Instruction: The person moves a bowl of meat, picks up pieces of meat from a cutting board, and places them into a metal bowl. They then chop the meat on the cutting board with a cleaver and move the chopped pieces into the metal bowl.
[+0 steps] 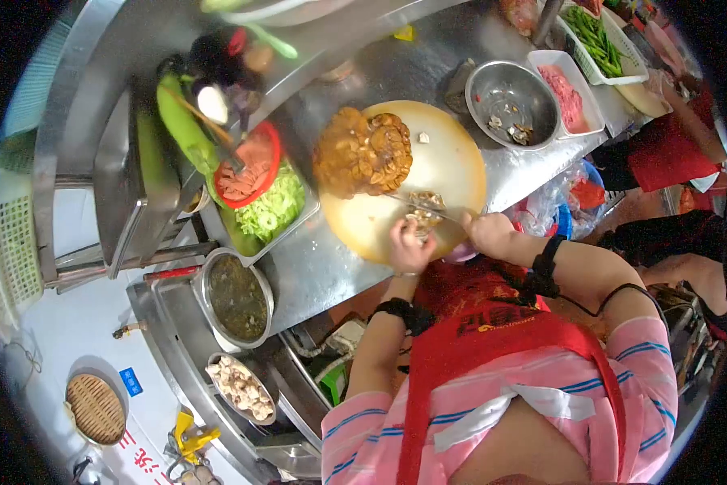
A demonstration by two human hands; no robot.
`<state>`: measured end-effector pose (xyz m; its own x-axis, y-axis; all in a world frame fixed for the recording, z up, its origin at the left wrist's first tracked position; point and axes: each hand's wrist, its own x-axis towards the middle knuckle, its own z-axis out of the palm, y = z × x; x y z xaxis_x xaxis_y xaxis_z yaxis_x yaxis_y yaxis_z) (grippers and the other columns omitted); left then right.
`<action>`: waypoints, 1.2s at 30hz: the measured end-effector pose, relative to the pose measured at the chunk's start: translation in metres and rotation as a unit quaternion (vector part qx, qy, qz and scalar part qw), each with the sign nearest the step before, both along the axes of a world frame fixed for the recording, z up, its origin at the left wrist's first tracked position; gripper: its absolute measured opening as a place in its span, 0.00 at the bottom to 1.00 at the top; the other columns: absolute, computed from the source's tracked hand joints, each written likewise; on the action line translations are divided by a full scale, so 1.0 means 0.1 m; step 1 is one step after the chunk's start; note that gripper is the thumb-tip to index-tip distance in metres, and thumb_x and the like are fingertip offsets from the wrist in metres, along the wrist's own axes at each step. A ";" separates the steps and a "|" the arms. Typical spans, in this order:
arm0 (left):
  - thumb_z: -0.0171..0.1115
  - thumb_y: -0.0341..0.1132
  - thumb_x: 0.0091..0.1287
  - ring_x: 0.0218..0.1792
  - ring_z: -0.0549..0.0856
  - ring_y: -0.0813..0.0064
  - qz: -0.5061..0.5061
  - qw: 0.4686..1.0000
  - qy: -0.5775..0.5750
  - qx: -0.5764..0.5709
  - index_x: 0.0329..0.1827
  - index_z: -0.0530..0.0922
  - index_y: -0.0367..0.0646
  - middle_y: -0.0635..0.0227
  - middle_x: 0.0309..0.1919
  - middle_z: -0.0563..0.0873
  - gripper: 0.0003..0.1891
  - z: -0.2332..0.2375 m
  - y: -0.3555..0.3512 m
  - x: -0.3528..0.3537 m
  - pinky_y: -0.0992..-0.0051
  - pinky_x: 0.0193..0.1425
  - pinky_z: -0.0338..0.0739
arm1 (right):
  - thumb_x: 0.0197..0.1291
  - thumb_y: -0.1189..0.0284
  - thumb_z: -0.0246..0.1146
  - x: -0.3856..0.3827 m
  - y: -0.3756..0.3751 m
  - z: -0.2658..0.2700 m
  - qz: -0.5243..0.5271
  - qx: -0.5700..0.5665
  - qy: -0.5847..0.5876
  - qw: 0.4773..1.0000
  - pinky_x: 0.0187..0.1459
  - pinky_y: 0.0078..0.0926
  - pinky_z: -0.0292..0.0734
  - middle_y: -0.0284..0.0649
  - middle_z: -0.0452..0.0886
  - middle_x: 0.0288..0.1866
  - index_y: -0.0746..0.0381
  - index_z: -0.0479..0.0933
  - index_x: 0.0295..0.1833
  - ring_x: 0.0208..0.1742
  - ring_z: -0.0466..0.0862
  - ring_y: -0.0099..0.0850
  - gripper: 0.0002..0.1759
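A round, pale cutting board [448, 153] lies on the steel counter. My right hand [490, 234] is closed round the handle of a knife [440, 212], whose thin blade points left across the board. Small brownish pieces of food [425, 204] lie by the blade. Just below them my left hand [412, 248] has its fingers curled on some of these pieces. A large heap of brown sliced food [363, 153] covers the board's upper left. One small pale piece [423, 137] sits apart near the board's middle.
A steel bowl [512, 105] holding some scraps stands at the upper right, beside a white tray of pink meat [564, 97]. Left are a red bowl of sliced meat [250, 167] and shredded greens [270, 208]. A pot [236, 297] stands lower left. Another person [675, 145] is at right.
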<state>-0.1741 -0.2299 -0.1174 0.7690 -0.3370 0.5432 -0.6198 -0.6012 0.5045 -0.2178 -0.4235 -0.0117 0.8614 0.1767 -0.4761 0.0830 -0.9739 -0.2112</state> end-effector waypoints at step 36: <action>0.67 0.37 0.45 0.44 0.76 0.67 0.048 0.982 -0.022 0.181 0.31 0.80 0.45 0.66 0.31 0.82 0.11 0.40 -0.33 0.37 0.64 0.60 0.61 | 0.50 0.75 0.51 -0.03 -0.38 0.06 0.008 0.055 -0.098 0.994 0.28 0.38 0.77 0.47 0.81 0.29 0.69 0.69 0.43 0.29 0.83 0.41 0.14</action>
